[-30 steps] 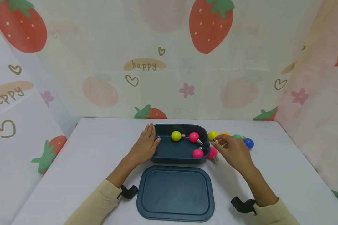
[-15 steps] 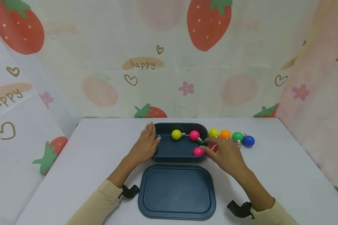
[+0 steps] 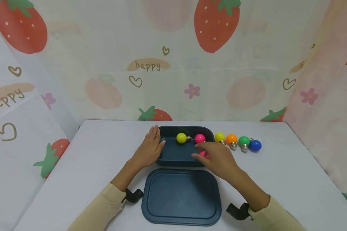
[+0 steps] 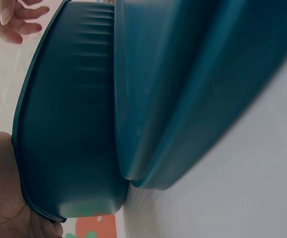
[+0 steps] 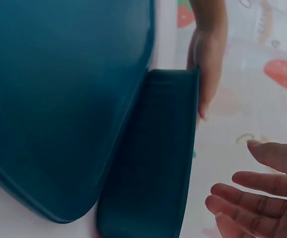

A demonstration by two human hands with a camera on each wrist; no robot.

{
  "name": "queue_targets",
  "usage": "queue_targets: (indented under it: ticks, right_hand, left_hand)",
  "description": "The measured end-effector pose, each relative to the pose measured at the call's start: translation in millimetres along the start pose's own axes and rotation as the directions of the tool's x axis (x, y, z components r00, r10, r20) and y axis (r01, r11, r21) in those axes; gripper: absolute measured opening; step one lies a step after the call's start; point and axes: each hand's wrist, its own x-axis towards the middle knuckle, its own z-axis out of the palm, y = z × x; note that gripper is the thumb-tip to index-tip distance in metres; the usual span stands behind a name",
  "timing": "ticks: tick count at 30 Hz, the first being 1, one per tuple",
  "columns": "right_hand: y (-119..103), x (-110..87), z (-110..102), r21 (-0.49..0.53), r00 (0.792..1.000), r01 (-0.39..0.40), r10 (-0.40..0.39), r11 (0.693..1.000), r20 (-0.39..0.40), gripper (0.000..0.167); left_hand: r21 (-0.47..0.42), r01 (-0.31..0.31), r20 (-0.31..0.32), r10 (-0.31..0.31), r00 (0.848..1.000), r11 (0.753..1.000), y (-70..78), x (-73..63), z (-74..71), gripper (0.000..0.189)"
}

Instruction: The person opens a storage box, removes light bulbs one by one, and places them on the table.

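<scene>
In the head view, my left hand (image 3: pixel 148 147) rests against the left end of a dark blue box (image 3: pixel 176 163), its fingers straight along the rim and the thumb over the edge. My right hand (image 3: pixel 219 158) hovers above the box's right part. Its fingers are loosely spread with nothing between them, as the right wrist view shows of this hand (image 5: pixel 262 193). Inside the box lie a yellow light bulb (image 3: pixel 181 138), a pink light bulb (image 3: pixel 200 138) and another pink light bulb (image 3: pixel 203 154), the last partly hidden by my right hand.
Right of the box, a yellow bulb (image 3: pixel 219 137), an orange bulb (image 3: pixel 231 139), a green bulb (image 3: pixel 244 141) and a blue bulb (image 3: pixel 255 145) lie on the white table (image 3: pixel 280 173). A matching flat lid (image 3: pixel 180 196) lies in front of the box.
My right hand has moved left from the loose bulbs to above the box, uncovering the orange and green bulbs. It now covers the pink bulb seen beside the box. My left hand stays put.
</scene>
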Motion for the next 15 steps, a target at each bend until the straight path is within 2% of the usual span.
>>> queue_targets:
  ticks: [8,15]
  right_hand:
    - [-5,22.7,2,-0.016,0.998,0.043,-0.042,0.999,0.047,0.038]
    - [1,47.9,7,0.015,0.994,0.004,-0.005,1.000,0.113,0.038]
  left_hand:
    - [-0.001,0.000,-0.007,0.000,1.000,1.000,-0.7,0.0,0.8,0.067]
    - [-0.007,-0.001,0.003,0.001,1.000,1.000,-0.1,-0.7,-1.0,0.067]
